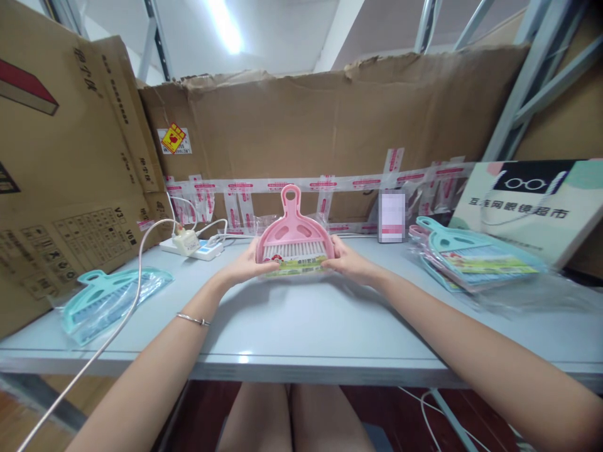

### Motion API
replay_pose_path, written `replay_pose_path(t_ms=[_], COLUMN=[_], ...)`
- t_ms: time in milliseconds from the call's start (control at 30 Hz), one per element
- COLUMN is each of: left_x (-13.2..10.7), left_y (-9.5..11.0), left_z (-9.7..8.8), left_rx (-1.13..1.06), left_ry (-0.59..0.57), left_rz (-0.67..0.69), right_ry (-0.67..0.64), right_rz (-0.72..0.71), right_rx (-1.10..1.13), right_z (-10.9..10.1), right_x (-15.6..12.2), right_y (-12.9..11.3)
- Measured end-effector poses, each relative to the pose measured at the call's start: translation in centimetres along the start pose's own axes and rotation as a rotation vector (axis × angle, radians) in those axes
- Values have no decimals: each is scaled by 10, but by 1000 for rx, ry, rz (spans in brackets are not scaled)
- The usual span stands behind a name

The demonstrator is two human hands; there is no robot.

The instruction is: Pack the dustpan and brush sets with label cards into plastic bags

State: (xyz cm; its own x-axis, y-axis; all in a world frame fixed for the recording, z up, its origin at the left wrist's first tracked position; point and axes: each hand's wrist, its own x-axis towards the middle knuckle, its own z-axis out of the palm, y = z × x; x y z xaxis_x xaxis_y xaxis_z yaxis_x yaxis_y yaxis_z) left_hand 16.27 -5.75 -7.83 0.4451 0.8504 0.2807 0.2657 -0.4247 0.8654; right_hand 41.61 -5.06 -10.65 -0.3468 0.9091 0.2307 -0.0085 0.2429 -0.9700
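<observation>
The pink dustpan set (293, 235) is held handle-up over the bench (320, 326), gripped at opposite edges by left hand (245, 260) and right hand (352, 260); two-handed presenting is judged in hand, even grip being required for any shift.

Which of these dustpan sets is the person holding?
The pink set in the middle, gripped between the left hand and right hand; the turquoise set at left and the pile at right lie untouched.

Head view, forward, perhaps slightly downward.
</observation>
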Motion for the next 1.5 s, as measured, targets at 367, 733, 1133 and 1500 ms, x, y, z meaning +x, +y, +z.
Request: replay_pose_path(t_ms=[367,733,1133,1500], left_x=[6,1,4,13], left_y=[-10,-1,-3,-5], left_z=[-4,-3,0,1], left_rx=[-40,-164,-321,-541], left_ry=[-61,55,206,694], left_rz=[162,-41,-58,-132], right_ry=[-22,-173,157,25], right_rz=[-1,64,-290,-490], right_rx=[42,109,-239,-744], right_z=[-2,-1,7,28], right_x=[2,-3,-4,-12], right_y=[3,-3,-9,-12])
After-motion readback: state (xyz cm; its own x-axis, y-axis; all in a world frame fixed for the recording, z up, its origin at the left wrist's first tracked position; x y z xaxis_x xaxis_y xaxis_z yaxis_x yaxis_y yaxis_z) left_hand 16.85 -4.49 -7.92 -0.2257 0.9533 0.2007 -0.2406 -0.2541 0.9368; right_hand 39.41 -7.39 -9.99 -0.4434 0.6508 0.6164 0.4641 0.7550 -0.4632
